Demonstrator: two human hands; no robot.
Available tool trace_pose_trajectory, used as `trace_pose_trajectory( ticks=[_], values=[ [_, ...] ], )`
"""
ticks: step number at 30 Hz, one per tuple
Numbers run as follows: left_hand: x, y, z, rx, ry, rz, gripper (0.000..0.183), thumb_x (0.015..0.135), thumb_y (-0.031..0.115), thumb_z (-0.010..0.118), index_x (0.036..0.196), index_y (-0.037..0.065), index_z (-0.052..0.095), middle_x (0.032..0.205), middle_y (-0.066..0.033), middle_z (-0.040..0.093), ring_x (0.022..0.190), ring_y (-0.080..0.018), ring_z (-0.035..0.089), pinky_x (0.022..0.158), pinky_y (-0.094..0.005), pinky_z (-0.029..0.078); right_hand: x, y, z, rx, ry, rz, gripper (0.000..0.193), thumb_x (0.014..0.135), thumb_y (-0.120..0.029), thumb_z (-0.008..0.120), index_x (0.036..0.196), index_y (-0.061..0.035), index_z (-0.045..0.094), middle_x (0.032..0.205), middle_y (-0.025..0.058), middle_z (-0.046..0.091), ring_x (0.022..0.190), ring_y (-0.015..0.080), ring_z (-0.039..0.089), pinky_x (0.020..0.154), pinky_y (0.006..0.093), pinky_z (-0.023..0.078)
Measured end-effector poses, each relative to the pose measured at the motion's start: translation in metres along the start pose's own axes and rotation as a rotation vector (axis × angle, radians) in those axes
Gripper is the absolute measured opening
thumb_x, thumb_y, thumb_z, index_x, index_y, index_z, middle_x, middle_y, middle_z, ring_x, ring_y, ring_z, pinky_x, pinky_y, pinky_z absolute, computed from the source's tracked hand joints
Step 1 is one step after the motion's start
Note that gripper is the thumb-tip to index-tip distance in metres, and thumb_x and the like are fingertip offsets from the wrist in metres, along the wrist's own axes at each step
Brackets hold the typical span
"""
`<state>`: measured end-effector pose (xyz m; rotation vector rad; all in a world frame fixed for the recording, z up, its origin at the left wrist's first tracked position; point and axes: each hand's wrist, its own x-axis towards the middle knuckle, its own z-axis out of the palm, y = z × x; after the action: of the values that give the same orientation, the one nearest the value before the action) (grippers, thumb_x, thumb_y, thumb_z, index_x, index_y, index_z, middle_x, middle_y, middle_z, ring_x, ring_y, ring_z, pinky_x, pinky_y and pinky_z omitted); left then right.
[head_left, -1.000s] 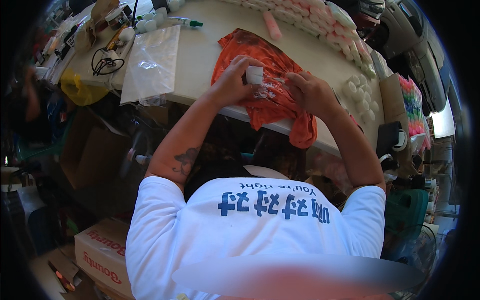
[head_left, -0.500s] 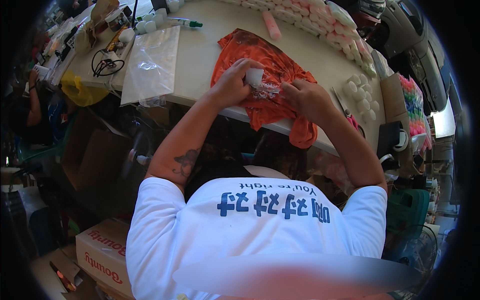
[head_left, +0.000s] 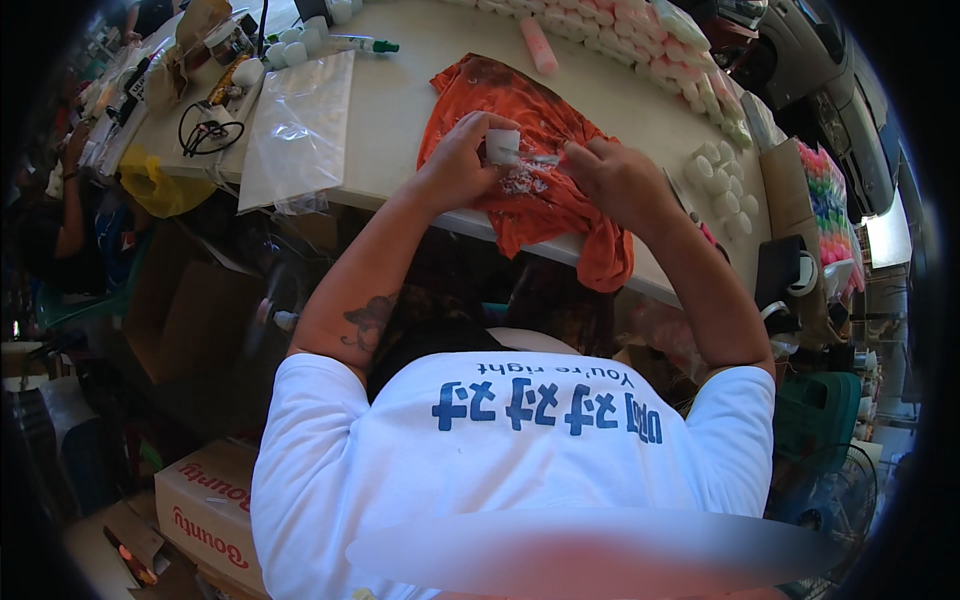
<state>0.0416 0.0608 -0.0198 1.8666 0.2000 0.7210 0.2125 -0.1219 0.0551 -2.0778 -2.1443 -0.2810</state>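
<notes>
**Head view: two hands working a small white roll over an orange cloth**

Head camera is looking down on a pale table (head_left: 420,110). Left hand (head_left: 462,160) is pinching a small white roll (head_left: 503,146) between thumb and fingertips, fingers curled close around it. Right hand (head_left: 615,180) is sitting just beside it, fingers bent and nearly closed, seeming to pinch a thin pale strip running from the roll; the exact contact is too small to tell. Both hands are resting over an orange cloth (head_left: 545,215) that is draping off the near table edge.

Handling judgement: roll is looking light and fairly stiff, best held by its sides. Strip is looking thin, limp and easy to tear, so it wants a fingertip pinch near its free end. Cloth is soft and is likely sliding if tugged.

Nearby: clear bag (head_left: 300,130), white caps (head_left: 720,180).
</notes>
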Motion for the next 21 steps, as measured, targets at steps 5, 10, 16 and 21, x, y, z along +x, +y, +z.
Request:
trace_pose_trajectory(
  ticks=[5,10,16,21],
  values=[
    [-0.002,-0.002,-0.003,0.103,0.008,0.059,0.050,0.075,0.008,0.079,0.119,0.006,0.055,0.116,-0.0122,0.059,0.104,-0.0292,0.061,0.090,-0.0367,0.050,0.000,0.001,0.003,0.111,0.106,-0.050,0.017,0.092,-0.025,0.065,0.103,-0.0125,0.062,0.080,0.0088,0.061,0.070,0.0313,0.064,0.060,0.0430,0.052],
    [0.000,0.000,-0.001,0.099,-0.016,0.064,0.051,0.076,0.009,0.079,0.120,0.004,0.054,0.124,-0.0149,0.060,0.113,-0.0296,0.061,0.093,-0.0368,0.050,0.002,0.011,0.003,0.108,0.203,-0.011,0.021,0.091,-0.023,0.067,0.109,-0.0122,0.065,0.082,0.0095,0.063,0.071,0.0312,0.064,0.060,0.0436,0.052],
    [0.000,0.009,-0.004,0.133,-0.053,-0.031,0.059,0.076,0.009,0.079,0.128,0.005,0.052,0.124,-0.0153,0.061,0.116,-0.0295,0.060,0.097,-0.0377,0.049,0.006,0.019,0.000,0.023,0.228,-0.051,0.020,0.091,-0.024,0.067,0.107,-0.0114,0.065,0.078,0.0091,0.061,0.070,0.0311,0.063,0.059,0.0439,0.051],
    [0.001,0.010,-0.003,0.107,-0.010,-0.004,0.058,0.075,0.007,0.078,0.127,0.004,0.053,0.124,-0.0156,0.061,0.117,-0.0299,0.060,0.098,-0.0372,0.049,0.012,0.018,-0.001,-0.001,0.200,-0.086,0.019,0.092,-0.025,0.066,0.105,-0.0115,0.062,0.078,0.0088,0.060,0.068,0.0310,0.062,0.058,0.0440,0.049]
  ],
)
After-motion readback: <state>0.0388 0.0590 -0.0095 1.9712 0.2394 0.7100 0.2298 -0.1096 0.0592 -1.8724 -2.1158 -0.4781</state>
